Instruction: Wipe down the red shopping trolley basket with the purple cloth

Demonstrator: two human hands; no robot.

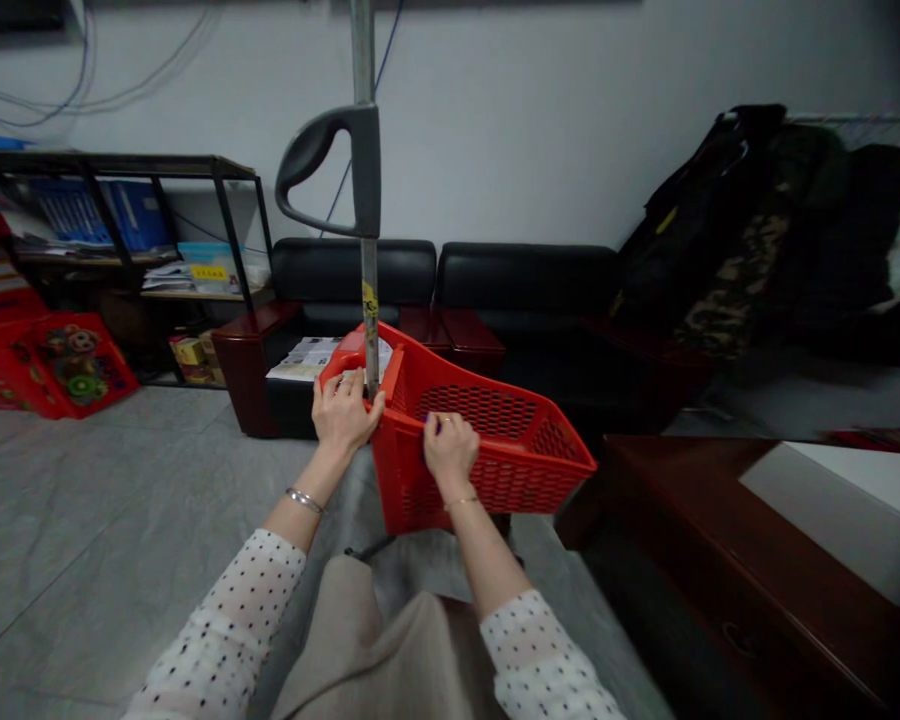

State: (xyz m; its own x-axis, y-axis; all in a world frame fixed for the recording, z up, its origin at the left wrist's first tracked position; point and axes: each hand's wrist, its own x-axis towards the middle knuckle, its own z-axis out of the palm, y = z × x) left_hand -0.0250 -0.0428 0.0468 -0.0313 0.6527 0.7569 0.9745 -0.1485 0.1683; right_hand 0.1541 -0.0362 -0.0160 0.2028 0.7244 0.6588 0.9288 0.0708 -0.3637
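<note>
A red plastic shopping basket (495, 480) with perforated sides is in front of my knees. From its left end a metal pole (369, 270) rises upright, with a grey loop handle (367, 170) high up on it. My left hand (341, 410) grips the basket's left end beside the foot of the pole, its thumb spread along the rim. Closed around the near rim is my right hand (451, 448), its fingertips partly hidden. The basket's underside is mostly out of sight; a dark leg or wheel support shows below it.
Black sofas (525, 290) with dark red wooden armrests line the wall, with newspaper (307, 358) on one seat. A shelf rack (217, 200) and red boxes (82, 365) are at left. To the right are a brown wooden desk (667, 500) and hanging coats (750, 220).
</note>
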